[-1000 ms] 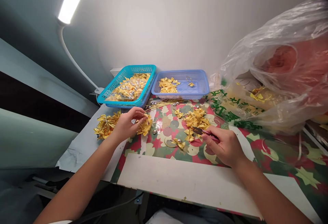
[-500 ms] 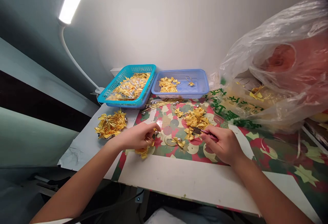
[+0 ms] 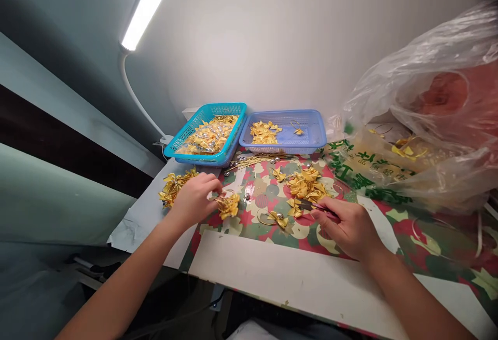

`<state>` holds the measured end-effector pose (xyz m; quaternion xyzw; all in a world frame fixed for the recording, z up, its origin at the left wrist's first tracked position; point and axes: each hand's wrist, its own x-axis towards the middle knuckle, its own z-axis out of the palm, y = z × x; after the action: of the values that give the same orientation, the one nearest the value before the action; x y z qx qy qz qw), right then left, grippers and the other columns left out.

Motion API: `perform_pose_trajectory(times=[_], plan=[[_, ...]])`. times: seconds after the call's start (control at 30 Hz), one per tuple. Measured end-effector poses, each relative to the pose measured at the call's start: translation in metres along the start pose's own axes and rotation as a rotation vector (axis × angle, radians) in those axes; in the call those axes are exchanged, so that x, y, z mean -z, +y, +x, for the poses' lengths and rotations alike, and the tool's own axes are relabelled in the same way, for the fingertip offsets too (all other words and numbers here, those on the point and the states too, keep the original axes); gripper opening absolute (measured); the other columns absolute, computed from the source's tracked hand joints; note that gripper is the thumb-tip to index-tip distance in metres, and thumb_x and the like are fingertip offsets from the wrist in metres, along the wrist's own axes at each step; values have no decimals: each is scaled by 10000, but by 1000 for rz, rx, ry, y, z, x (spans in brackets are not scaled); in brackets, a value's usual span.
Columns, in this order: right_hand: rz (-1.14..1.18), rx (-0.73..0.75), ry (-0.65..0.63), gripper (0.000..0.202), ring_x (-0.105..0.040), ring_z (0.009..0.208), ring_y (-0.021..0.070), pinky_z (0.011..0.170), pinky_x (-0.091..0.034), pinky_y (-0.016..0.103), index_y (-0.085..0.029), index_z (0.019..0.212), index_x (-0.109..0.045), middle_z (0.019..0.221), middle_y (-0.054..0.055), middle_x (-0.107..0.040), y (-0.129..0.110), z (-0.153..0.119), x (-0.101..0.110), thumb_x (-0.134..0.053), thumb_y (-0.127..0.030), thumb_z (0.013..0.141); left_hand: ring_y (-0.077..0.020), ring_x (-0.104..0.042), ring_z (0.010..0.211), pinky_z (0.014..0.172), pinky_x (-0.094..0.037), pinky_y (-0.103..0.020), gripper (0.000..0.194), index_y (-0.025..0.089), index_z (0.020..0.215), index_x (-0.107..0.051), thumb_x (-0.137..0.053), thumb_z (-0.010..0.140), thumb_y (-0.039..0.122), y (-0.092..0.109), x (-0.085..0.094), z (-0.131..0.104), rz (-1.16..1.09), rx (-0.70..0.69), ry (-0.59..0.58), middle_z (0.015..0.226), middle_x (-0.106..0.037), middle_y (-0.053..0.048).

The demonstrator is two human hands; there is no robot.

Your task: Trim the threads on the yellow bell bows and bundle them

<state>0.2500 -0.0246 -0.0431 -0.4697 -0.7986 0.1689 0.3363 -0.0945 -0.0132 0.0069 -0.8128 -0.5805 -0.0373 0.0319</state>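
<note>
Head view. Left hand point(image 3: 196, 198) over the left part of the bench point(image 3: 249, 232), thumb and fingers pinching a small bunch of gold flowers point(image 3: 229, 205), which sits forward of mid-bench toward the front edge. Exact finger contact partly hidden by the hand. Right hand point(image 3: 352, 226) right of center, fingers wrapped round the pliers point(image 3: 306, 205); their dark tips point left and meet the near side of the gold flower pile point(image 3: 307, 183). Can't tell if the tips grip a flower.

Between the hands: a loose flower with a wire loop point(image 3: 279, 219) and silver bead, nearer the front edge than the pile; single silver ball point(image 3: 247, 196) just right of the left hand's bunch. Second gold cluster point(image 3: 173, 187) on the white sheet point(image 3: 138, 228) at the bench's left edge, partly behind the left hand.

Back edge, against the wall: teal basket point(image 3: 198, 158) at left, filled with gold flowers and silver beads, stacked on another basket; blue basket point(image 3: 288, 149) beside it, flowers on its left side, one looped piece on its right. Thin gold sticks point(image 3: 252, 161) lie just in front. Clear plastic bag point(image 3: 373, 117) toward the back right corner. White strip point(image 3: 268, 262) along the front edge.
</note>
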Motion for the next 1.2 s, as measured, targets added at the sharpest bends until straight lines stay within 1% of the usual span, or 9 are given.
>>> perform_pose_trajectory(times=[0.13,0.3,0.47,0.63,0.77,0.9,1.0,1.1,1.2], plan=[[-4,4,-6,441,-465,446,113,479,-305,231,-200,613,-489,484,-19,-516,-1,0,0,-429,-496,933,-271,-557,759,603,-395,-349,97,196,684,-594,-523,743,227,-26,13,-3,104,122,57,797,-648,-87],[5,-31,-30,443,-471,460,119,492,-312,239,-202,614,-503,491,-12,-533,-2,0,0,-433,-507,927,-297,-565,791,584,-374,-352,122,209,634,-599,-551,728,271,-44,8,3,171,183,76,773,-642,-105],[22,-60,-39,428,-499,483,125,503,-321,239,-203,623,-515,509,-5,-560,-2,1,2,-441,-500,922,-285,-562,803,638,-409,-363,164,201,701,-612,-516,772,313,-45,11,11,105,135,51,820,-658,-95],[27,-73,-52,425,-504,486,130,503,-317,242,-202,637,-533,511,0,-564,-2,1,3,-439,-505,919,-244,-567,827,712,-432,-333,201,199,767,-617,-491,813,350,-39,17,19,-138,25,21,856,-677,-67],[29,-60,-46,418,-495,479,126,504,-313,243,-201,639,-535,513,-2,-567,-1,1,3,-444,-498,919,-194,-591,712,621,-441,-279,244,208,850,-634,-465,846,384,-36,14,17,-212,77,32,830,-689,-43],[23,-47,-40,418,-483,475,117,507,-309,238,-199,629,-526,520,-8,-566,-1,1,1,-457,-495,917,-223,-613,770,668,-456,-305,207,217,866,-636,-464,823,323,-37,12,16,-133,82,46,865,-710,-55],[4,-35,-28,418,-469,470,114,500,-297,236,-199,631,-522,516,-12,-551,-1,1,0,-459,-500,914,-288,-600,858,728,-441,-368,133,222,772,-640,-520,748,273,-40,10,20,-34,68,33,845,-709,-84],[2,-36,-29,436,-449,458,112,497,-292,236,-200,617,-509,494,-16,-531,-1,2,1,-449,-512,915,-329,-578,846,714,-425,-411,111,222,688,-631,-541,726,275,-44,9,20,47,60,7,792,-686,-109],[0,-64,-33,446,-455,466,119,502,-287,241,-200,624,-522,493,-13,-528,0,2,3,-436,-524,919,-364,-566,889,725,-427,-446,163,212,800,-666,-548,723,295,-43,12,13,119,70,-18,880,-674,-129]])
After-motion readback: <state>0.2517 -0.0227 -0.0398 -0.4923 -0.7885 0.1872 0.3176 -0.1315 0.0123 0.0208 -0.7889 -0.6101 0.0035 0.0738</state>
